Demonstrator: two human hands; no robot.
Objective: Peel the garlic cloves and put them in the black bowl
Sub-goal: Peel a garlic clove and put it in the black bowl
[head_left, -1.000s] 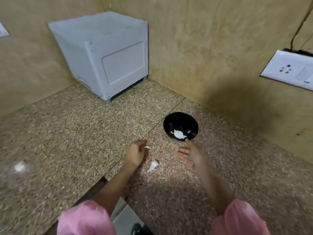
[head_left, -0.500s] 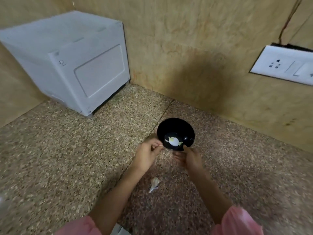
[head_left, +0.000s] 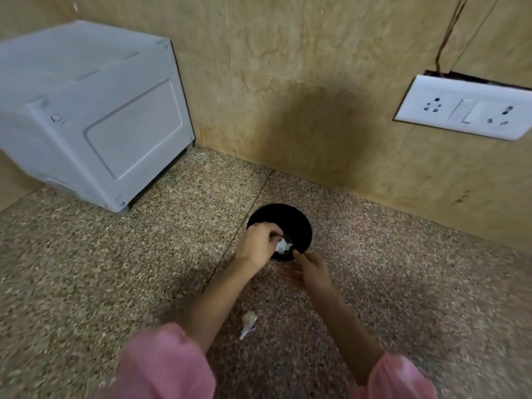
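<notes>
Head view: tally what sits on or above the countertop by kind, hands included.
Hands: 2, left, right
Black bowl: 1
White garlic pieces inside the bowl: count unclear
Garlic piece on the counter: 1
White appliance: 1
Total: 5, besides the bowl's contents

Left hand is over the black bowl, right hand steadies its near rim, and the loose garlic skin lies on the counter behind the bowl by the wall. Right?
Not quite. The head view shows the garlic skin on the counter in front of the black bowl, nearer the person, between the forearms. The rest stands: left hand over the bowl, right hand at its near rim.
</notes>
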